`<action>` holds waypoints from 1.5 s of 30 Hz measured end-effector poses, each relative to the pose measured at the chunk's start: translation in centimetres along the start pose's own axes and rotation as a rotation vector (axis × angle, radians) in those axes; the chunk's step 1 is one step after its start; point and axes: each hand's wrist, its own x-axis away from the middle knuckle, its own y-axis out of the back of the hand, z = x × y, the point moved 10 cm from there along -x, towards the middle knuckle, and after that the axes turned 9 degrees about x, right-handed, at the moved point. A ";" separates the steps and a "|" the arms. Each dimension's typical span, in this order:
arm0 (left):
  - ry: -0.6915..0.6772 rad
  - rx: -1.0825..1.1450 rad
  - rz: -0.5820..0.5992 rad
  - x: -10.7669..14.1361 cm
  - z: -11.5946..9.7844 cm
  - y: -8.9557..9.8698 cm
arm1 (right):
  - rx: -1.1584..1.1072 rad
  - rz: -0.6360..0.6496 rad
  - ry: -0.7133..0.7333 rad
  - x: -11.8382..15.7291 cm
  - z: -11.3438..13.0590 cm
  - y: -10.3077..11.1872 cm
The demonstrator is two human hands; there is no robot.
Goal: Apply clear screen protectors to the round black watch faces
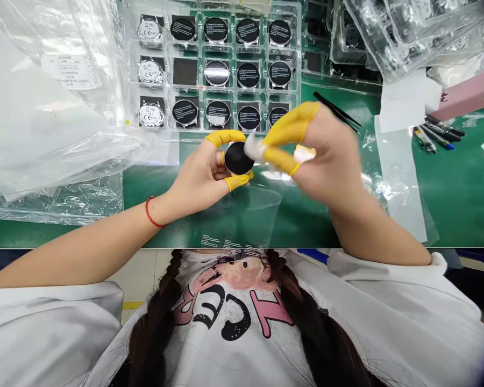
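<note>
Green mat-topped table (460,204) is running under both forearms, its near edge crossing just below the wrists. Crinkled plastic sheeting (44,107) is crowding the left side, a clear blister tray (290,70) of round watch bodies is sitting ahead, and marker pens (439,134) and a pink carton (468,94) are lying right. Left hand (197,172), wearing yellow finger cots (226,138), is clamping a round black watch body (237,158) just below the tray. Right hand (322,156) is pinching a white wipe (255,148) against its face, with black tweezers (336,110) lying just beyond.
</note>
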 end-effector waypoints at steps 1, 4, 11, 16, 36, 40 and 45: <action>-0.011 -0.014 0.006 0.0 -0.1 0.1 | 0.004 0.040 0.085 0.3 2.1 -0.9; -0.043 -0.096 -0.008 0.1 -0.5 0.6 | 0.072 0.091 0.182 0.3 4.2 -3.6; -0.039 0.022 -0.062 0.1 -0.5 0.4 | 0.032 0.002 0.077 1.3 1.2 -4.9; -0.098 -0.164 -0.050 0.3 -0.9 0.4 | 0.026 0.055 0.122 1.8 2.5 -6.1; 0.076 -0.008 -0.053 0.4 0.4 -0.5 | 0.135 0.036 -0.218 -0.1 -2.8 -4.5; -0.060 -0.006 -0.121 0.3 -2.5 0.4 | 0.036 0.013 -0.271 -0.4 -4.8 -2.4; -0.482 -0.002 -0.178 0.6 -7.1 2.6 | -0.456 0.255 -0.325 -0.8 -5.0 -3.0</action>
